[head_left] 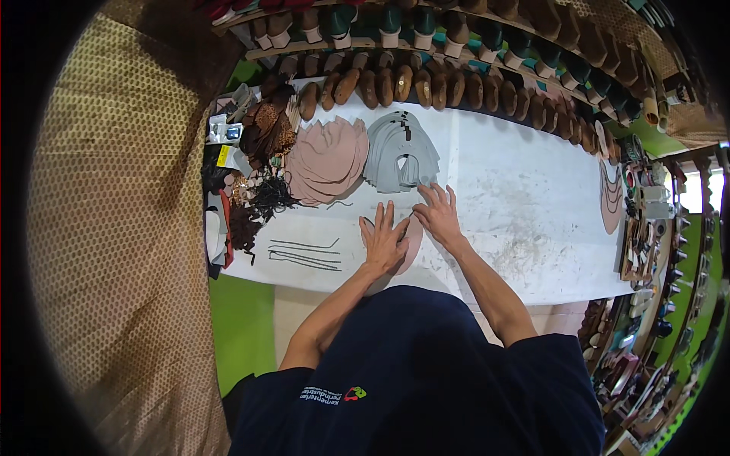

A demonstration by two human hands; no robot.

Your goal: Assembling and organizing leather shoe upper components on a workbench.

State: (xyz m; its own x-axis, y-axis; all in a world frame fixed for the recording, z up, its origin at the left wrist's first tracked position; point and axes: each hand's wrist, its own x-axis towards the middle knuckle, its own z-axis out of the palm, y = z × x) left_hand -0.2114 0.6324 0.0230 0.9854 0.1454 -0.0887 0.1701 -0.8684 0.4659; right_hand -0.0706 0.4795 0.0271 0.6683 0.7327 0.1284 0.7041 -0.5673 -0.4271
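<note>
My left hand [384,242] lies with its fingers spread on a pale pink cut piece [411,254], which looks like thin leather and is partly covered by the hand. My right hand [439,216] reaches across the piece's upper right side, fingers stretched and apart. Near its thumb a short dark line shows between the hands; whether a finger pinches it cannot be made out. Just beyond both hands rests a fanned stack of grey arched pieces [384,171]. Left of that stack is a pile of pink pieces [323,163]. Several thin black strips [306,257] lie to the left of my left hand.
Brown shoe lasts [403,83] line the white table's [517,205] far edge, below shelves of heeled forms [423,30]. Tangled black cords [272,197] and brown material clutter the left end. Curved pink pieces [610,199] and a tray of small items [642,247] sit right.
</note>
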